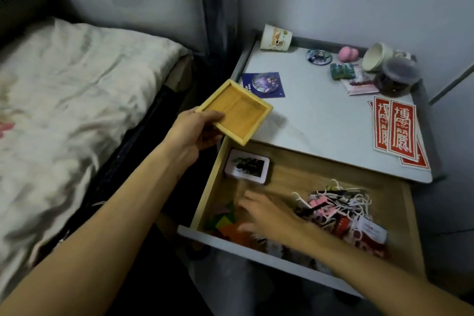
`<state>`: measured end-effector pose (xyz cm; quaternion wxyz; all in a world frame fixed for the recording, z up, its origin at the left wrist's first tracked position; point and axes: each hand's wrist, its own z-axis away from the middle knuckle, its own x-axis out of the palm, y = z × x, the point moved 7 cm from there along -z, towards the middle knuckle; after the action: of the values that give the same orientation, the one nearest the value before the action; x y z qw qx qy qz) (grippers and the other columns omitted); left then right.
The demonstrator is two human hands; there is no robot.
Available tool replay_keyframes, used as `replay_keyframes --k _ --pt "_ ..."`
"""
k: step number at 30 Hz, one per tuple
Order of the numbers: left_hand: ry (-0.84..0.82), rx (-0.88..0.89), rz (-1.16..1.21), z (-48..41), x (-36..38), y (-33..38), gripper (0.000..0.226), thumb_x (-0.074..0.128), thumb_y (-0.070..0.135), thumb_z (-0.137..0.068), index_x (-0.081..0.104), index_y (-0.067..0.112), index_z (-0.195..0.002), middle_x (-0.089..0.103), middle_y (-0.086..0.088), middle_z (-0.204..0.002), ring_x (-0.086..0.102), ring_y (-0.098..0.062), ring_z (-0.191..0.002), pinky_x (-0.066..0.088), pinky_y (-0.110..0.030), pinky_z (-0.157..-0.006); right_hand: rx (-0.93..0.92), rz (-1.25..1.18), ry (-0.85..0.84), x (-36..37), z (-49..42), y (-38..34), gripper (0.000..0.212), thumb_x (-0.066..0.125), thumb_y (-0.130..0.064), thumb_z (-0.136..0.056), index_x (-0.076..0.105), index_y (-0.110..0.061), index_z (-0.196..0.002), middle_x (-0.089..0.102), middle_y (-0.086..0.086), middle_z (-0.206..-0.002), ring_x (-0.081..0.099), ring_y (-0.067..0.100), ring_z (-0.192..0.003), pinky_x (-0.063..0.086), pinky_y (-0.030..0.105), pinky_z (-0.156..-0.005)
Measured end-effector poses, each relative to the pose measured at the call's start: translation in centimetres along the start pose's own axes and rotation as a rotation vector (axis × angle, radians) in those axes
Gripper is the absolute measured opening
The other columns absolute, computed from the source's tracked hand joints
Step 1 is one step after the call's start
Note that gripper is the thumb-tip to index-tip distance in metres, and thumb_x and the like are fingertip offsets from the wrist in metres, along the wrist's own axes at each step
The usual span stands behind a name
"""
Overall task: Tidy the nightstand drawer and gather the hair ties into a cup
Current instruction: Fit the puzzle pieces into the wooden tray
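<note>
At the left of the frame the bed (77, 84) is cut off by the edge, its far end dark and hard to read. The left hand (195, 131) pinches a shallow wooden tray (238, 113), thumb on its near rim and fingers curled beneath it and mostly hidden. The tray is held tilted, corner-up, over the left edge of the nightstand (320, 115).

Below it the drawer (209, 187) stands pulled out toward the bottom of the frame. A small box (247, 166) with dark contents I cannot identify sits in its back left corner. Coloured paper pieces (225, 220) lie at the front left.

The right hand (266, 215) is blurred. Its fingers are spread and point to the left over those papers, and contact cannot be told. The tangle (338, 202) of white, pink and dark small things lies in the right half of the drawer, beside the wrist and away from the fingertips. Single hair ties cannot be picked out in it, and the forearm covers its lower edge.

At the back left corner of the nightstand top a paper cup (275, 38) lies on its side, long axis across the frame, mouth to the left. A second cup (377, 56) lies tipped at the back right, mouth toward the lower left, partly hidden by a lidded jar (397, 77). Red cards (400, 128) overlap along the right edge.
</note>
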<state>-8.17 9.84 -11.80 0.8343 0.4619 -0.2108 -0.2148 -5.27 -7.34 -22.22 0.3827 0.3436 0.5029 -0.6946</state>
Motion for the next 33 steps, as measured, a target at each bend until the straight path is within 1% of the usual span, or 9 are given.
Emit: replay_keyframes --k 5,9,12,15,18,22,24,28,33 --pt "-0.011 0.003 0.014 -0.5 0.3 -0.9 0.014 0.07 0.011 -0.087 0.058 0.016 -0.091 0.062 -0.003 -0.081 0.063 -0.014 -0.066 0.052 -0.022 -0.05 0.156 -0.138 -0.105 5.1 -1.7 0.9 0.041 0.067 -0.045 -0.087 0.06 -0.018 -0.118 0.062 0.002 -0.113 0.062 0.02 -0.1 0.054 0.037 -0.083" --pt "-0.009 0.013 0.012 -0.7 0.7 -0.3 0.011 0.068 0.011 -0.088 0.058 0.015 -0.091 0.061 -0.004 -0.082 0.062 -0.015 -0.068 0.052 -0.022 -0.053 0.207 -0.26 -0.151 4.6 -1.5 1.6 0.01 0.067 -0.024 -0.089 0.063 -0.017 -0.094 0.062 -0.003 -0.086 0.059 0.009 -0.072 0.043 0.017 -0.056" --pt "-0.01 0.023 0.011 -0.8 0.9 -0.1 0.011 0.067 0.011 -0.089 0.057 0.015 -0.09 0.061 -0.003 -0.078 0.062 -0.015 -0.065 0.051 -0.022 -0.053 0.267 -0.417 -0.119 3.2 -1.5 2.7 0.015 0.067 -0.009 -0.087 0.066 -0.014 -0.101 0.061 -0.003 -0.087 0.054 0.0 -0.064 0.039 0.013 -0.054" --pt "-0.011 0.021 -0.003 -1.2 1.0 -0.3 0.012 0.068 0.011 -0.088 0.057 0.015 -0.092 0.06 -0.004 -0.082 0.062 -0.016 -0.067 0.051 -0.023 -0.051 0.282 -0.617 -0.039 1.5 -1.7 3.3 0.02 0.064 -0.003 -0.089 0.059 -0.022 -0.087 0.06 -0.003 -0.076 0.054 -0.002 -0.051 0.039 0.013 -0.048" --pt "-0.001 0.029 -0.008 -1.4 1.1 -0.5 0.017 0.069 0.013 -0.088 0.058 0.013 -0.101 0.061 -0.005 -0.089 0.064 -0.017 -0.074 0.051 -0.022 -0.051 0.22 -0.609 0.056 0.5 -2.8 2.8 0.009 0.064 -0.01 -0.091 0.063 -0.011 -0.1 0.065 0.008 -0.08 0.058 0.005 -0.061 0.041 0.018 -0.053" --pt "0.002 0.025 -0.001 -1.5 1.2 -0.8 0.025 0.069 0.013 -0.087 0.058 0.011 -0.11 0.062 -0.007 -0.094 0.065 -0.018 -0.079 0.052 -0.022 -0.052 0.124 -0.244 -0.046 2.0 -4.8 1.2 0.048 0.069 -0.023 -0.089 0.052 -0.016 -0.134 0.054 0.004 -0.123 0.056 0.014 -0.109 0.046 0.026 -0.088" --pt "0.006 0.022 0.0 -1.4 1.2 -0.8 0.024 0.069 0.013 -0.087 0.057 0.012 -0.108 0.062 -0.007 -0.094 0.065 -0.018 -0.079 0.052 -0.022 -0.052 0.085 -0.095 -0.084 2.7 -5.2 0.5 0.061 0.07 -0.031 -0.088 0.045 -0.014 -0.14 0.05 0.007 -0.129 0.052 0.021 -0.115 0.044 0.03 -0.092" --pt "0.004 0.025 0.01 -1.5 1.1 -0.7 0.018 0.068 0.012 -0.088 0.056 0.013 -0.101 0.061 -0.006 -0.092 0.064 -0.017 -0.076 0.052 -0.021 -0.051 -0.018 0.212 0.006 2.6 -5.1 -0.2 0.056 0.068 -0.051 -0.082 0.056 -0.009 -0.118 0.048 0.01 -0.12 0.049 0.027 -0.107 0.039 0.035 -0.083" --pt "-0.004 0.031 -0.002 -1.4 1.4 -0.8 0.018 0.067 0.013 -0.089 0.056 0.014 -0.103 0.062 -0.005 -0.093 0.065 -0.017 -0.077 0.052 -0.021 -0.053 0.095 0.026 -0.028 3.5 -5.6 1.3 0.042 0.081 -0.041 -0.072 0.057 -0.016 -0.096 0.043 0.001 -0.111 0.045 0.019 -0.095 0.032 0.028 -0.075"
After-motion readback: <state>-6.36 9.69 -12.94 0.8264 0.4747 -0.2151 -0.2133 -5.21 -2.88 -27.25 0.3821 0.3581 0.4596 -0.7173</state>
